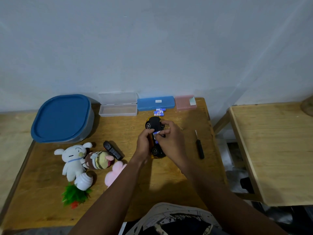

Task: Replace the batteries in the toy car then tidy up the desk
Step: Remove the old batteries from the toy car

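Saw lidded tub (pixel 62 118) at back-left of desk (pixel 169 175); then open case (pixel 118 109), closed case (pixel 155 103), small box (pixel 185 102) rightward along back edge. Found batteries (pixel 159 112) just before closed case, toy car (pixel 153 123) before those. Noted screwdriver (pixel 199 146) right of car, remote (pixel 112 150) left, plush toys (pixel 74 160) further left.

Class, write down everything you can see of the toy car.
The toy car has a yellow body, a black plastic-looking underside and black wheels with silver spokes. It lies belly up, pointing away from the person, over the desk. The left hand grips its side; the right hand pinches a blue-and-white battery at its underside. Whether it rests on the desk cannot be told.
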{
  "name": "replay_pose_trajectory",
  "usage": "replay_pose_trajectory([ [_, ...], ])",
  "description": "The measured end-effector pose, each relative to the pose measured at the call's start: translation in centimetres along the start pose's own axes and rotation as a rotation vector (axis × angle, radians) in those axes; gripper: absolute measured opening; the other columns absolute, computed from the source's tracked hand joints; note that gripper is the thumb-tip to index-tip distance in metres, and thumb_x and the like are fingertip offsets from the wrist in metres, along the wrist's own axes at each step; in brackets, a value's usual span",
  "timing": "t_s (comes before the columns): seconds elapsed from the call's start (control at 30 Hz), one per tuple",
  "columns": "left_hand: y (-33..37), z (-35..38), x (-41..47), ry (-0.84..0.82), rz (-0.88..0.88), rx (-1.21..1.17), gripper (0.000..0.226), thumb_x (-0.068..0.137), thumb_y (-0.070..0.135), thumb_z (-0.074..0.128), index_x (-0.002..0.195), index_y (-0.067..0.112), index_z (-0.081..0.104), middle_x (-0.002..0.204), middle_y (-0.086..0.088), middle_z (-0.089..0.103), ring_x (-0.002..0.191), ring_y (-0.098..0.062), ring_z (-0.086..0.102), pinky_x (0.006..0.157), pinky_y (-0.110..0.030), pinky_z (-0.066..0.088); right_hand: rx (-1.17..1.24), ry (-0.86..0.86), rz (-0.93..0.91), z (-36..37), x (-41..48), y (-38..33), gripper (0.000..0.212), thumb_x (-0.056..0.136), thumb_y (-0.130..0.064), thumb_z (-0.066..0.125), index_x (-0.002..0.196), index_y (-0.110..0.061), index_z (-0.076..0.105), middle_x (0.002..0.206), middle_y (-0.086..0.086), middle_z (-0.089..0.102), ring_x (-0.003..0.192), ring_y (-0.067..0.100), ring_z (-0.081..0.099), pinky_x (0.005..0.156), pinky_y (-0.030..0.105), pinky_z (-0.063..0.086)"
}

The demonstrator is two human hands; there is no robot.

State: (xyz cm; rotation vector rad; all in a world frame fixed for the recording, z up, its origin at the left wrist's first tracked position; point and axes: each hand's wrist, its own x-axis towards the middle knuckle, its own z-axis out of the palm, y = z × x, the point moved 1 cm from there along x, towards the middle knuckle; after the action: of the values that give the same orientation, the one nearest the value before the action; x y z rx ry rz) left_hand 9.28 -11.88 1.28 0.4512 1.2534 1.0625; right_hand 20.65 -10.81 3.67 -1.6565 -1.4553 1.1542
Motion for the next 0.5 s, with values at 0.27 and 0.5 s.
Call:
replay_pose_trajectory([
  [0.27, 0.3, 0.0, 0.0, 0.067, 0.05, 0.015, 0.054, 0.081, 0.032, 0.056, 0.125, 0.003, 0.065, 0.122, -0.031, 0.066, 0.114, -0.049, 0.063, 0.098, -0.061, 0.049, -0.019, -0.032, 0.024, -0.8, 0.7, 0.1, 0.061, 0.079, -0.024, 0.077, 0.131, -0.034, 0.047, 0.091, -0.016, 0.065, 0.089, 0.005, 0.064, 0.076, 0.033, 0.058],
  [0.5, 0.5, -0.4, 0.0, 0.037, 0.105, 0.121, 0.026, 0.095, 0.017, 0.05, 0.112, 0.007, 0.068, 0.105, -0.019, 0.072, 0.098, -0.037, 0.069, 0.086, -0.049, 0.055, 0.033, -0.096, 0.053, -1.3, 1.5, 0.7, 0.069, 0.074, -0.022, 0.082, 0.133, -0.033, 0.046, 0.085, -0.015, 0.067, 0.089, 0.005, 0.066, 0.081, 0.039, 0.059],
])
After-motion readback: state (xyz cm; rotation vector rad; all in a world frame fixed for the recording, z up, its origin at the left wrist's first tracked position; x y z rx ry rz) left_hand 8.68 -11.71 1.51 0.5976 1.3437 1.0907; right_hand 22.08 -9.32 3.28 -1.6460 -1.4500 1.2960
